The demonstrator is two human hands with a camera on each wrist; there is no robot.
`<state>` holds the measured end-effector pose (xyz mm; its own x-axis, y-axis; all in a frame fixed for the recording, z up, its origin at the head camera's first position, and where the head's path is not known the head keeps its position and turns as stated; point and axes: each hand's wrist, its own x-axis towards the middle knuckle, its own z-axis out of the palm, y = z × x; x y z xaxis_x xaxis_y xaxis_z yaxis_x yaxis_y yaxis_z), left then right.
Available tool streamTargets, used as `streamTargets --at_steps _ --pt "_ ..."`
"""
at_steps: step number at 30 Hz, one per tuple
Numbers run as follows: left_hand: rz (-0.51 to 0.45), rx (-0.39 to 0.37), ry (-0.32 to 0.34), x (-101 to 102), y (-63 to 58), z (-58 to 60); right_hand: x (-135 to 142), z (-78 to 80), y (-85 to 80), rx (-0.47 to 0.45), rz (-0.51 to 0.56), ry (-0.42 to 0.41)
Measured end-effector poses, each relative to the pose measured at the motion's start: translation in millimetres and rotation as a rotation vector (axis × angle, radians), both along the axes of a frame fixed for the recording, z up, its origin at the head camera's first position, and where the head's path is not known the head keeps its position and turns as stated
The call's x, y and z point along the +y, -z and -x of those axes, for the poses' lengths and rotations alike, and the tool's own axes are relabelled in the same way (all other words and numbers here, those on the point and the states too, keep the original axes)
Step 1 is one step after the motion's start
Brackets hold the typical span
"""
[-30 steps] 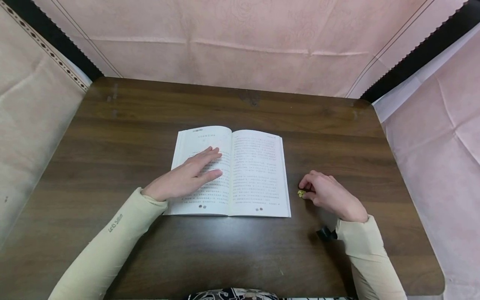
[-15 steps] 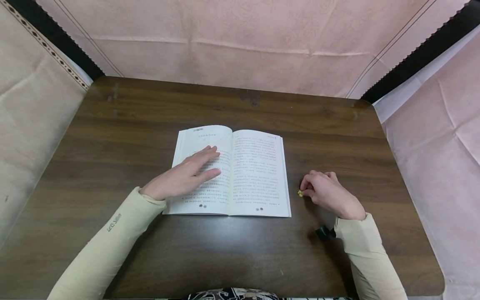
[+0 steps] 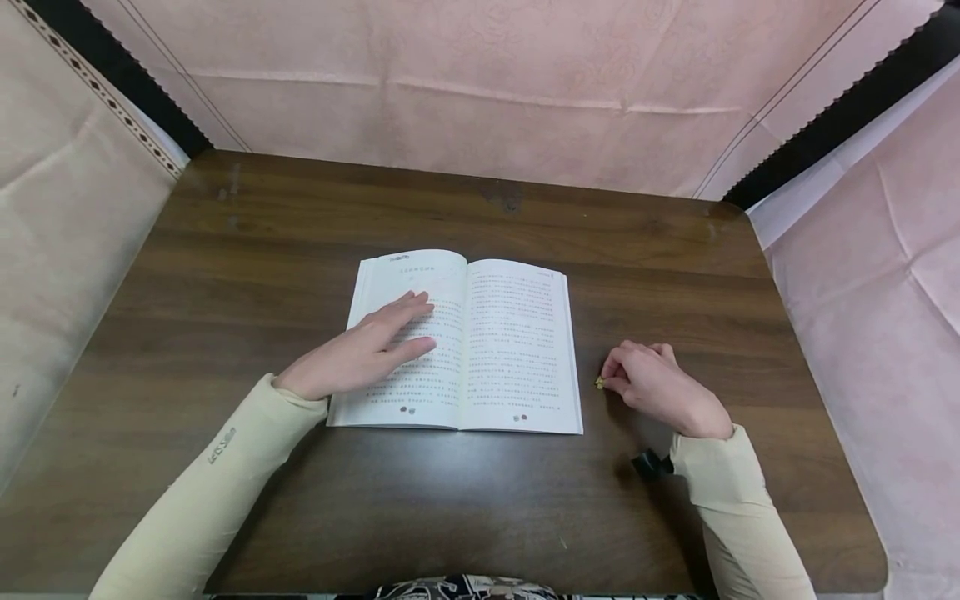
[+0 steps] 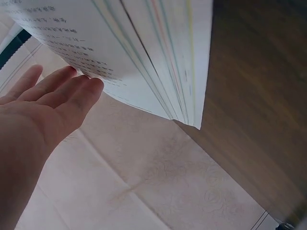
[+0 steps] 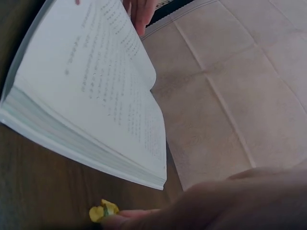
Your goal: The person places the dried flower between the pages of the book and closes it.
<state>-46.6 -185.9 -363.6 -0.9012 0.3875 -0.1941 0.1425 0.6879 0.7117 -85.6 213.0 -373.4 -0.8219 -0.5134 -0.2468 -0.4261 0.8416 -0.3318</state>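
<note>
An open book (image 3: 520, 350) lies on the brown table, both printed pages facing up. Over its left page my left hand (image 3: 363, 354) is spread with fingers straight; in the left wrist view the fingertips (image 4: 94, 87) meet the page. To the right of the book, my right hand (image 3: 660, 387) pinches a small yellow thing (image 3: 598, 383) between thumb and forefinger. The right wrist view shows this yellow thing (image 5: 98, 212) with rounded lobes and a pale greenish-white part; its exact kind is unclear, and the fingers hide some of it.
The wooden table (image 3: 300, 208) has pinkish cloth (image 3: 480, 92) hanging behind it and along both sides. A black device (image 3: 649, 465) sits under the right wrist. Patterned black-and-white fabric (image 3: 465, 587) shows at the table's front edge.
My right thumb and forefinger have closed further round the small yellow thing, so less of it shows. My left hand has slid slightly left over the page. The book stays in place.
</note>
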Motion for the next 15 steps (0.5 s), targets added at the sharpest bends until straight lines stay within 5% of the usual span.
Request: streamTargets --at_steps 15 --pt "0.048 0.079 0.0 -7 1.3 3.0 -44 8.7 -5.7 0.099 0.247 -0.043"
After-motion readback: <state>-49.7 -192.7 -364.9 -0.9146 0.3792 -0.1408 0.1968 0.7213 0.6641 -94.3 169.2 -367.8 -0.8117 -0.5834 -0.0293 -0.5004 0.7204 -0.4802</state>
